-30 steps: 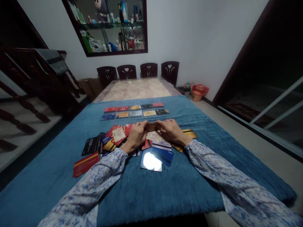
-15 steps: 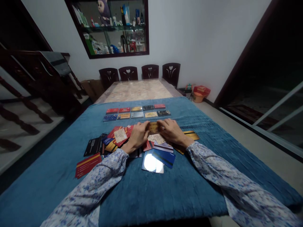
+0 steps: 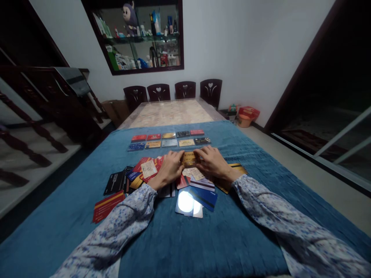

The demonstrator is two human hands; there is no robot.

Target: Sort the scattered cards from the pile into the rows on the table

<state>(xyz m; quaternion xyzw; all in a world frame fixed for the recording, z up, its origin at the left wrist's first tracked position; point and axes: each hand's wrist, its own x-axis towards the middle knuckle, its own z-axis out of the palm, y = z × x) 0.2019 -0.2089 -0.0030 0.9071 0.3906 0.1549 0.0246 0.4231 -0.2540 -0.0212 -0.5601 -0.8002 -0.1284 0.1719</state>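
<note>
Between both hands is a gold card (image 3: 189,159), possibly a small stack, tilted up so its face shows. My left hand (image 3: 169,168) grips its left edge with thumb and fingers closed. At the right edge, my right hand (image 3: 213,162) pinches it in the same way. Below and around the hands lies a loose pile of cards: a white-and-tan card (image 3: 197,173), blue card (image 3: 205,197), shiny silver-blue card (image 3: 185,204), red cards (image 3: 108,205), black card (image 3: 114,182) and gold card (image 3: 238,168). My left forearm hides part of the pile.
Beyond my hands, two neat rows of cards lie on the blue cloth (image 3: 249,231), among them a black card (image 3: 202,141) and a red card (image 3: 139,138). Farther off are the bare marble tabletop (image 3: 176,112) and several dark chairs (image 3: 185,89). A stair railing stands at left.
The gold card between my hands now shows more of its face, tilted toward me. Both hands stay on it. The whole view has shifted slightly; the other cards lie as before.
</note>
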